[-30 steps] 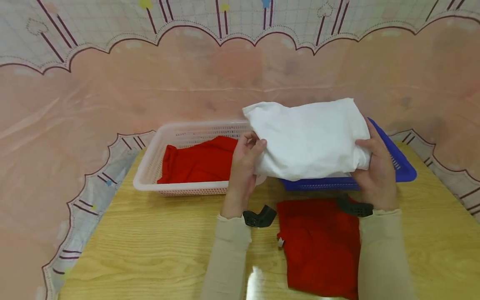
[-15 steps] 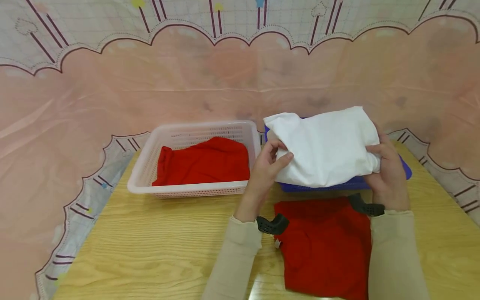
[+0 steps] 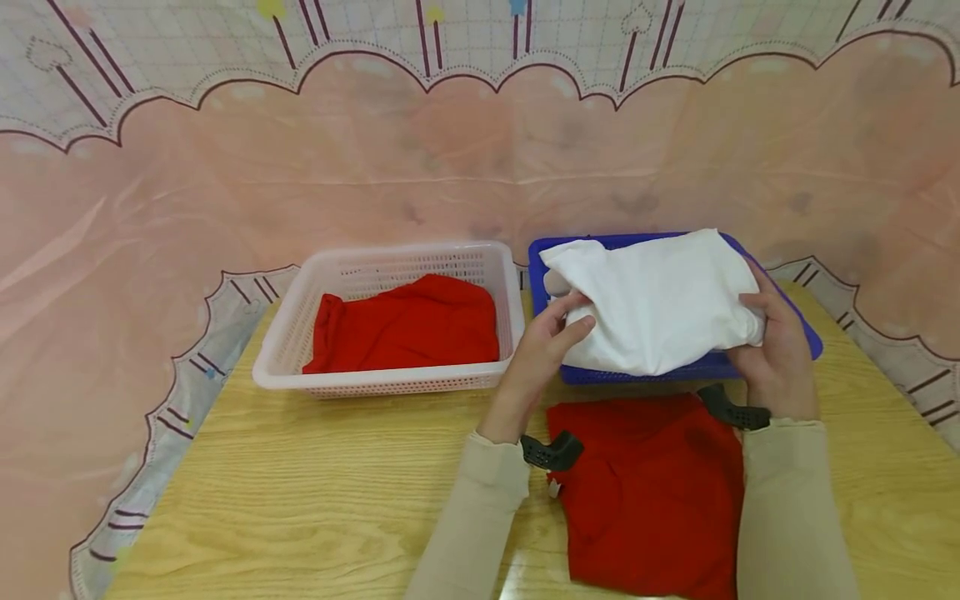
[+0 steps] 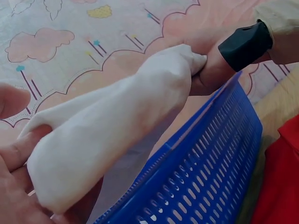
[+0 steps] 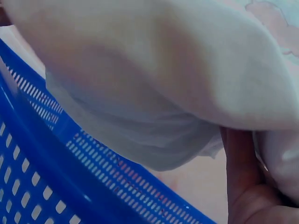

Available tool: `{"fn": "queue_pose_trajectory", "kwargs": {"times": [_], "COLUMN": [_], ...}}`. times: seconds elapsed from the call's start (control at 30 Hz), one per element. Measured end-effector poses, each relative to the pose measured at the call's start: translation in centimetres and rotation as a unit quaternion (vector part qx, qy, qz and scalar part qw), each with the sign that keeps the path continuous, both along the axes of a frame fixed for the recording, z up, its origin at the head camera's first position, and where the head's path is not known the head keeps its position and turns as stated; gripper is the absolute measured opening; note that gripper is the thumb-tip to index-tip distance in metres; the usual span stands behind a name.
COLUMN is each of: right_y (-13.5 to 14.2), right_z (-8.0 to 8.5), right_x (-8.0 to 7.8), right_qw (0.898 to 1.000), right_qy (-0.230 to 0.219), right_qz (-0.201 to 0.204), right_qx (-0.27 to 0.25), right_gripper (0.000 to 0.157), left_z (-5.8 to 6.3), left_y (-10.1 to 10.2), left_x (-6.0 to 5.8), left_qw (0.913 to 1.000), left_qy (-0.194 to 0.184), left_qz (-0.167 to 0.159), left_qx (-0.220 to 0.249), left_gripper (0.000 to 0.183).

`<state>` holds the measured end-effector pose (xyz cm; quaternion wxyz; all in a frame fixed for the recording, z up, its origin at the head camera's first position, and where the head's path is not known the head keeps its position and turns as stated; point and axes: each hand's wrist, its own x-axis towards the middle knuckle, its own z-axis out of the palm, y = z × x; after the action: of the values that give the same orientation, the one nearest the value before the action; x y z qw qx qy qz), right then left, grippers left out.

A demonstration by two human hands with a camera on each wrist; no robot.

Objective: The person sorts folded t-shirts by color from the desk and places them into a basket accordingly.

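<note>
A folded white cloth (image 3: 660, 308) is held level over the blue basket (image 3: 682, 368), hiding most of it. At the cloth's left end my left hand (image 3: 543, 346) grips it; in the left wrist view a finger (image 4: 25, 147) lies in the fold. My right hand (image 3: 776, 350) holds the right end, thumb on top. The right wrist view shows the cloth (image 5: 140, 60) close up, sagging above the basket wall (image 5: 42, 186). Some other white item (image 3: 555, 283) shows inside the basket at its left end.
A white basket (image 3: 390, 379) with a red cloth (image 3: 405, 325) inside stands on the left. A folded red garment (image 3: 652, 500) with a small white tag lies in front of the blue basket on the wooden table (image 3: 315, 483). A patterned curtain (image 3: 450, 167) hangs behind.
Both hands have carried the white cloth right and lower, toward the blue basket. The left hand has shifted most. The view has turned slightly, and more of the blue basket's left end shows.
</note>
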<state>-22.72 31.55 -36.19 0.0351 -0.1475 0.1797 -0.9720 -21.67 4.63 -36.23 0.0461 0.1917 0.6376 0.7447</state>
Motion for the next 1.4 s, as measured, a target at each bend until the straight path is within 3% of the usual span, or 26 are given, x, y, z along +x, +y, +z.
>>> {"fn": "queue_pose_trajectory", "kwargs": {"times": [0.3, 0.53, 0.73, 0.97, 1.2, 1.4], "right_y": [0.2, 0.1, 0.1, 0.8, 1.4, 1.6], "right_z": [-0.7, -0.5, -0.4, -0.5, -0.4, -0.2], "right_x": [-0.5, -0.8, -1.1, -1.2, -1.2, -1.8], "right_qw": [0.999, 0.999, 0.999, 0.998, 0.996, 0.992], "right_qy": [0.003, -0.009, 0.001, -0.017, -0.049, -0.096], "right_qz": [0.021, -0.008, -0.016, 0.009, 0.039, 0.053], "right_qx": [-0.035, 0.037, 0.044, 0.052, 0.061, 0.059], "right_gripper": [0.057, 0.060, 0.061, 0.060, 0.059, 0.055], "left_z": [-0.2, 0.0, 0.2, 2.5, 0.1, 0.7], "left_y": [0.1, 0.2, 0.0, 0.2, 0.9, 0.9], "left_x": [-0.2, -0.5, -0.9, 0.4, -1.9, -2.7], "left_qw": [0.9997, 0.9977, 0.9924, 0.9891, 0.9778, 0.9695], "left_qy": [-0.009, 0.025, 0.049, 0.041, 0.036, 0.024], "left_qz": [0.005, -0.009, -0.016, -0.015, 0.005, 0.010], "left_qx": [-0.021, -0.062, -0.112, -0.140, -0.206, -0.244], "left_gripper": [0.040, 0.044, 0.046, 0.046, 0.047, 0.046]}}
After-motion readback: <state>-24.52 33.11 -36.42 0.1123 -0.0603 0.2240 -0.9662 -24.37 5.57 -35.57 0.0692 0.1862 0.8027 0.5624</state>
